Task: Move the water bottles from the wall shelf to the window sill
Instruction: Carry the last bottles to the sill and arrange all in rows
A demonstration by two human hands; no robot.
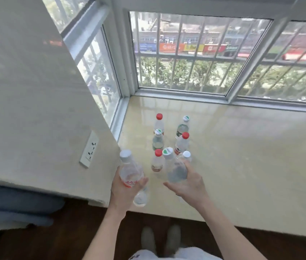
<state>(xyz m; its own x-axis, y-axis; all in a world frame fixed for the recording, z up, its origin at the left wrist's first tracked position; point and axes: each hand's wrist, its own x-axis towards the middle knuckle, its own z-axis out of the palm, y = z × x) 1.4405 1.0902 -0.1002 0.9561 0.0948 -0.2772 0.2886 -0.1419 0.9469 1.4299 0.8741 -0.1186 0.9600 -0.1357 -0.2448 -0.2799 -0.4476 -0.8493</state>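
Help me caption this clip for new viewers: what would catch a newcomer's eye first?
The two hands at centre: the left hand grips a white-capped water bottle and the right hand grips a green-and-white-capped bottle, both over the near edge of the window sill. Just beyond stands a cluster of bottles with red and green-and-white caps, before the barred window.

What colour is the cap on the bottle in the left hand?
The cap is white; the head view shows it.
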